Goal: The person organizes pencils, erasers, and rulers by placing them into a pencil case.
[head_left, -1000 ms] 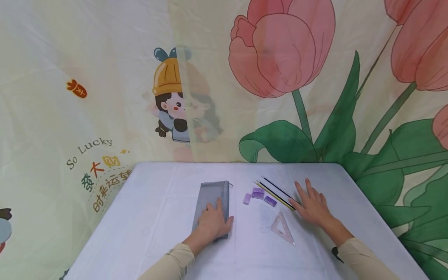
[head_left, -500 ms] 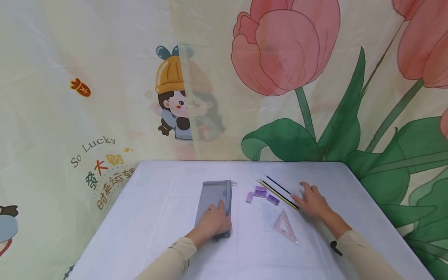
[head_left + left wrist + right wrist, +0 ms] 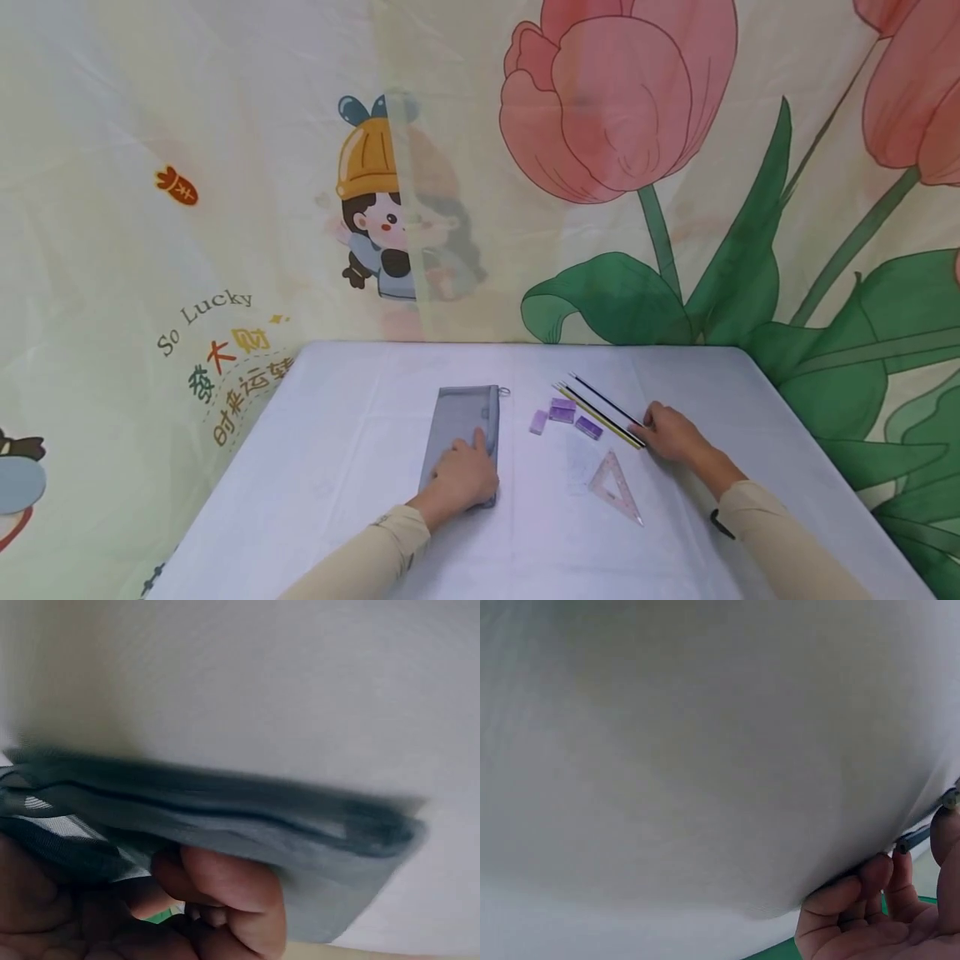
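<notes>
A grey mesh zip pencil case [image 3: 461, 408] lies on the white table. My left hand [image 3: 460, 475] rests on its lower part, index finger stretched along it and the other fingers curled at its edge. In the left wrist view those bent fingers [image 3: 232, 877] sit against the mesh just below the zip. To the right, slim pencils [image 3: 600, 417], black and yellow, lie slanted and side by side. My right hand [image 3: 672, 433] pinches their near ends. The right wrist view shows a dark pencil end [image 3: 913, 840] between thumb and fingers.
Several purple erasers [image 3: 562, 408] lie between the pencil case and the pencils. Nearer to me are a pink set square [image 3: 617, 490] and a faint, clear flat piece [image 3: 581, 467]. A printed tulip cloth [image 3: 450, 167] hangs behind the table's far edge.
My right hand has come down and left from a spread pose, its fingers closing at the pencil ends. The left thumb has drawn in at the pencil case; the case stays in place.
</notes>
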The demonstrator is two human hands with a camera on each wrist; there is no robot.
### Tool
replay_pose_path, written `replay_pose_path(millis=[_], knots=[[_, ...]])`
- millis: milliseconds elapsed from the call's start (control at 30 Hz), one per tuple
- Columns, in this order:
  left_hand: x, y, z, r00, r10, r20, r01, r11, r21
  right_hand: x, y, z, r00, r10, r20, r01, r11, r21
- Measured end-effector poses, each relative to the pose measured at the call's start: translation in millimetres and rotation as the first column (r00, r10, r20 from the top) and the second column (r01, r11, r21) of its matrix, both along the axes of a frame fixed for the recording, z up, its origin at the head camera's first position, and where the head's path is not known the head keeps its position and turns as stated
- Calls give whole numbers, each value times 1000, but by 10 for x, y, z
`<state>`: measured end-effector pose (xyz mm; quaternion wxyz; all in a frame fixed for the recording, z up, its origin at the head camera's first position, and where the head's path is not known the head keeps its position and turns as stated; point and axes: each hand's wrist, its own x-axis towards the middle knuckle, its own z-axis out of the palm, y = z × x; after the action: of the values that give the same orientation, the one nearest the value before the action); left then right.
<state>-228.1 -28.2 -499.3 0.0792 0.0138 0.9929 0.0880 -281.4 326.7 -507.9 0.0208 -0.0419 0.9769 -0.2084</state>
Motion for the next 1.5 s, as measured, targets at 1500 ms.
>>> replay_pose_path(millis=[1500], knots=[[-191, -604, 9, 968, -250, -10, 224, 849, 479, -22, -90, 7, 999, -42, 27, 38, 987, 157]])
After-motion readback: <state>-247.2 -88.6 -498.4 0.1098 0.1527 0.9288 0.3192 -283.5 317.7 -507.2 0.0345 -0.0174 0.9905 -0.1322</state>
